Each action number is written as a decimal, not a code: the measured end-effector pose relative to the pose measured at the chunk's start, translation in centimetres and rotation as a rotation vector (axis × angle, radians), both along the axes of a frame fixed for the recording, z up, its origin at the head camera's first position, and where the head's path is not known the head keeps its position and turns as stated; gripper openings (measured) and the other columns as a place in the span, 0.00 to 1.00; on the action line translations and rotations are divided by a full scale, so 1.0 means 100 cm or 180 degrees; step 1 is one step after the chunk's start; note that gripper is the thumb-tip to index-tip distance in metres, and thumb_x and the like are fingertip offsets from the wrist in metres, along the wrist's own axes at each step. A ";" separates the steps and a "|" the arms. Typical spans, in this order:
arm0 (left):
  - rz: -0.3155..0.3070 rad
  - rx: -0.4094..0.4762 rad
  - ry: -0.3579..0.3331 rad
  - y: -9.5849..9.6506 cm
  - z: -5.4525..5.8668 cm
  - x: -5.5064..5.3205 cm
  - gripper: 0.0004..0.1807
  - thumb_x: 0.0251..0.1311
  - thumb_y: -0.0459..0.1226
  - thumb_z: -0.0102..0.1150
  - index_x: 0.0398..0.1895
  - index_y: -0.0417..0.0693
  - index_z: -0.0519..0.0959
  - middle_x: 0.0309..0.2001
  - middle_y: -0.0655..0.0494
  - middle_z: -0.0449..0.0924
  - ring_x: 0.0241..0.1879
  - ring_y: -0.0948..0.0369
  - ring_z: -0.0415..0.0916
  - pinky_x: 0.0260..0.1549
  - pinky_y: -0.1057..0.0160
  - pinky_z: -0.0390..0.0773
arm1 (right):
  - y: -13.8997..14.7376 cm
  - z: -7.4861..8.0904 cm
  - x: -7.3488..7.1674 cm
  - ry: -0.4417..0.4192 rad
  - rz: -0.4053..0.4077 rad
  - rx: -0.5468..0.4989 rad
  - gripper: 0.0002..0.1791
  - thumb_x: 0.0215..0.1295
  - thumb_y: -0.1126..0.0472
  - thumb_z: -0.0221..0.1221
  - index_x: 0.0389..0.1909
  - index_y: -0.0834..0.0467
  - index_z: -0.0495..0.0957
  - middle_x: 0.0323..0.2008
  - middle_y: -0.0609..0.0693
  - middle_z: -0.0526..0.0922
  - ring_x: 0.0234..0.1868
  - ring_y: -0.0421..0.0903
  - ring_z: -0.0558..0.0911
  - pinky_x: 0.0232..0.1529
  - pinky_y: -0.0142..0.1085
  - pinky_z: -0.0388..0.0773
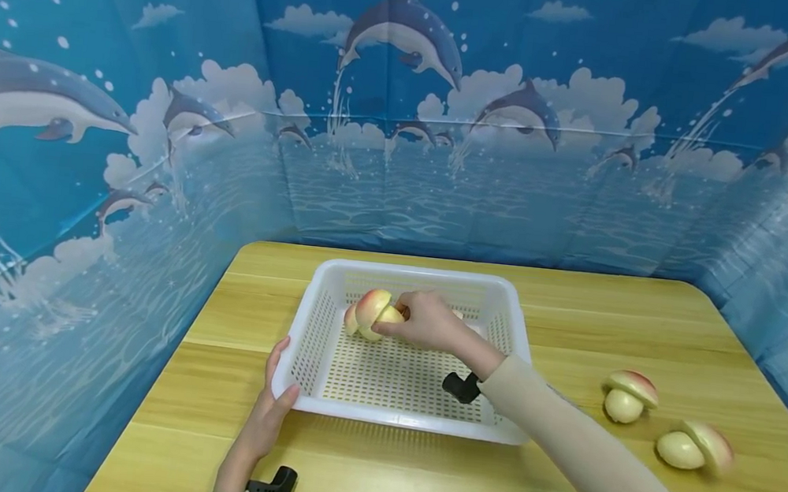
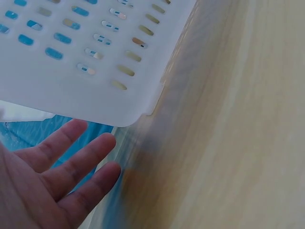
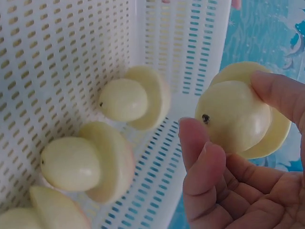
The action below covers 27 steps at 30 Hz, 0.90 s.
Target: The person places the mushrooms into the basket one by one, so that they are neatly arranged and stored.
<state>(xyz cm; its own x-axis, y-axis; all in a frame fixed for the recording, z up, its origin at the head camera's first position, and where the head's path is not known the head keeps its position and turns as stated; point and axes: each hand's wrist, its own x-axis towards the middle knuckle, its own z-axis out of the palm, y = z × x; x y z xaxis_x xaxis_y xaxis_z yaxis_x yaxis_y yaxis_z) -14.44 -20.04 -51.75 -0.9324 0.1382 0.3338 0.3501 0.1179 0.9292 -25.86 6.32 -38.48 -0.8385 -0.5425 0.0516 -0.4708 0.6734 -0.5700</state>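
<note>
My right hand [image 1: 429, 321] is over the white plastic basket [image 1: 392, 414], pinching a toy mushroom [image 3: 233, 117] between thumb and fingers. The mushroom has a pale round stem and a yellow cap with a red blush. Inside the basket lie several similar mushrooms, among them one by the end wall [image 3: 124, 100] and another beside it [image 3: 90, 162]. In the head view the hand hides part of them. My left hand [image 1: 267, 416] holds the basket's near left corner, thumb over the rim and fingers outside. Its other fingers spread loosely below the rim in the left wrist view.
Two more toy mushrooms lie on the wooden table [image 1: 593, 328] to the right: one farther back [image 1: 624, 407] and one nearer [image 1: 681, 449], slightly blurred. A blue dolphin-print curtain [image 1: 398, 199] surrounds the table's back and sides.
</note>
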 end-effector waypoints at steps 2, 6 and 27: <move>-0.0001 0.0002 0.0006 0.000 0.000 0.000 0.37 0.66 0.38 0.39 0.75 0.58 0.37 0.72 0.41 0.45 0.66 0.39 0.52 0.54 0.36 0.57 | -0.003 -0.004 -0.002 -0.0065 0.0064 0.0008 0.20 0.54 0.42 0.65 0.22 0.54 0.76 0.15 0.44 0.72 0.17 0.40 0.67 0.20 0.32 0.63; 0.0000 0.0006 0.0002 -0.001 -0.001 0.000 0.37 0.66 0.38 0.39 0.75 0.58 0.37 0.72 0.42 0.46 0.66 0.39 0.52 0.54 0.35 0.57 | -0.008 -0.010 -0.005 -0.0185 0.0157 0.0043 0.21 0.55 0.42 0.65 0.19 0.54 0.74 0.13 0.44 0.69 0.15 0.39 0.64 0.19 0.32 0.60; -0.0041 0.0009 -0.0101 -0.001 0.001 0.000 0.38 0.66 0.38 0.39 0.75 0.60 0.36 0.73 0.43 0.45 0.66 0.40 0.52 0.55 0.37 0.56 | -0.030 -0.037 -0.008 -0.0697 0.0328 0.0170 0.22 0.53 0.46 0.67 0.17 0.57 0.71 0.14 0.48 0.73 0.20 0.49 0.82 0.19 0.32 0.72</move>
<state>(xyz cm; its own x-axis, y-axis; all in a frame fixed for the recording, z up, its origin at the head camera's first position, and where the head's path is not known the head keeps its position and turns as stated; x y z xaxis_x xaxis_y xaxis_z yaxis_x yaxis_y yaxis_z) -14.45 -20.09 -51.65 -0.9408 0.1495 0.3044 0.3218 0.1109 0.9403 -26.66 3.28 -42.14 -0.7667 -0.6227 -0.1563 -0.4077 0.6602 -0.6308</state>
